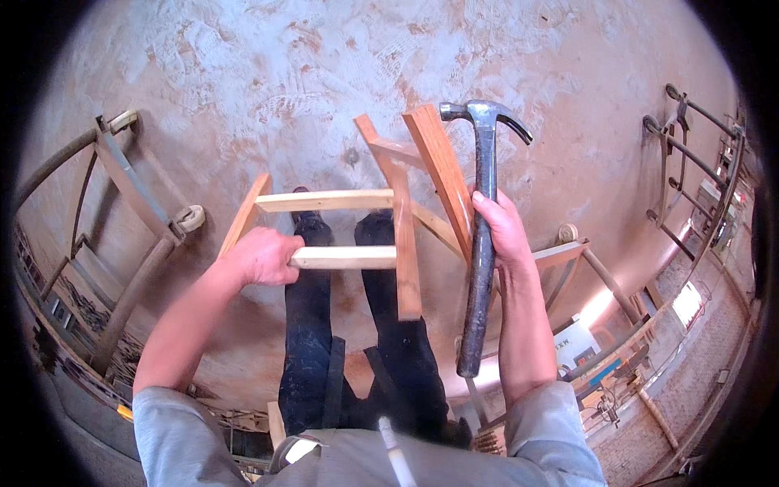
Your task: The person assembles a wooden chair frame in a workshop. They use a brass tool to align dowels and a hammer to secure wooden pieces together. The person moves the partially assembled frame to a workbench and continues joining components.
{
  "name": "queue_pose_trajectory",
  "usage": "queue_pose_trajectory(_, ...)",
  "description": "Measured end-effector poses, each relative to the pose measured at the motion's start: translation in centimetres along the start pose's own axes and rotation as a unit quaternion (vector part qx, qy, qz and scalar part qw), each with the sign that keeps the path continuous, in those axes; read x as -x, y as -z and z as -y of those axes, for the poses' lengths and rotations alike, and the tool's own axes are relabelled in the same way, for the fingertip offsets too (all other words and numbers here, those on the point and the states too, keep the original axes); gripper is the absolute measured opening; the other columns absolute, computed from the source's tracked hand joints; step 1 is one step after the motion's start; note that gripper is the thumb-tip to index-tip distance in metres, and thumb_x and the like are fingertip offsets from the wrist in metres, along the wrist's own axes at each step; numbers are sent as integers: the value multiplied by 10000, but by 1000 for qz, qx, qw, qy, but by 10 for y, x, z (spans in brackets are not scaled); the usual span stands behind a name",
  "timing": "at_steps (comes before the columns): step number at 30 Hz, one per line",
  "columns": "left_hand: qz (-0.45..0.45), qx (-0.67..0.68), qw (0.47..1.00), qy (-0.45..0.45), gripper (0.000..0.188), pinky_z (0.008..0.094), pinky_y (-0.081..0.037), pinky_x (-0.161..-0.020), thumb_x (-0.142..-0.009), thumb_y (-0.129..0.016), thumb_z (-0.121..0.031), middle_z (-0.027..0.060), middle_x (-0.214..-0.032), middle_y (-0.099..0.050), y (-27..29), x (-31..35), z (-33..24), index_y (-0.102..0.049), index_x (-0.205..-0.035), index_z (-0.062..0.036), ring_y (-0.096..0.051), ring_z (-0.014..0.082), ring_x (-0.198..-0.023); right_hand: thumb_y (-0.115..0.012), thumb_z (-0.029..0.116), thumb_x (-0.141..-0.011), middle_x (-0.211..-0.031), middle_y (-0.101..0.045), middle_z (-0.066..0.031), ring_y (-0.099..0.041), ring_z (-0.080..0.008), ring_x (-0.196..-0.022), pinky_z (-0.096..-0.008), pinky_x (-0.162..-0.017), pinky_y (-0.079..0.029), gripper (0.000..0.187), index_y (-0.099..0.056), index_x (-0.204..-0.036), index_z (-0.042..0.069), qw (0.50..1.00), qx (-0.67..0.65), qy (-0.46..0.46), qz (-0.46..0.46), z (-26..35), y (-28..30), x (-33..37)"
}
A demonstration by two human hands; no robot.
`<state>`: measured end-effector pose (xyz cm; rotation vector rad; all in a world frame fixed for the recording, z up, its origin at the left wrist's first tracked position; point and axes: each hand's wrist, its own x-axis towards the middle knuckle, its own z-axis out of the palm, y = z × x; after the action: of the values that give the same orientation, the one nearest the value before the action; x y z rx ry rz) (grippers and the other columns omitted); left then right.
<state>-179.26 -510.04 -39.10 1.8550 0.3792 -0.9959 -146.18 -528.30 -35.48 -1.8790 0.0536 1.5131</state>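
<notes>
A wooden chair-like frame [407,243] hangs in front of my legs. It has orange-brown uprights and pale crossbars. My left hand [261,256] is closed round the left end of its nearer pale crossbar [349,257]. My right hand [505,229] grips a claw hammer [482,268] by its dark, worn handle, thumb across the front. The hammer's head points away from me, its claw to the right. Beside it a slanted brown upright [442,174] of the frame comes close to my right thumb; whether the hand also touches it, I cannot tell.
Wheeled metal-framed carts stand at the left [134,183] and right [560,253]. Farther right is a dark metal rack [690,150]. My trousered legs [308,341] are below the frame, over a stained, scuffed floor [268,89]. A cigarette [395,450] shows at the lower edge.
</notes>
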Motion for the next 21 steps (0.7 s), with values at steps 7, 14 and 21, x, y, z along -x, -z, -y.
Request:
queue_pose_trajectory(7, -63, 88, 994, -1, 219, 462, -513, -655, -702, -676, -258, 186, -784, -655, -19, 51, -26, -627, -828, -85, -628, 396, -723, -624, 250, -878, -733, -489, 37, -445, -68, -635, -242, -553, -353, 233, -585, -991, 50, 995, -7, 62, -76, -20, 5, 11)
queue_pose_trajectory(14, -183, 497, 828, 184, 225, 311, -493, -547, -770, -666, -163, 55, -683, -589, 4, 66, -85, -536, -884, -19, -593, 141, -579, -558, 257, -937, -817, -515, 28, -504, -71, -739, -248, -658, -421, 249, -550, -1085, 57, 986, -130, 53, -87, -3, 9, 53)
queue_pose_trajectory(21, -260, 749, 602, 94, 181, 310, -509, -485, -909, -580, -183, 37, -722, -531, 31, 60, -110, -460, -961, -58, -570, 154, -552, -526, 222, -954, -921, -574, -19, -565, -111, -805, -278, -679, -470, 213, -525, -1114, 82, 949, -272, 133, -86, 5, -10, 111)
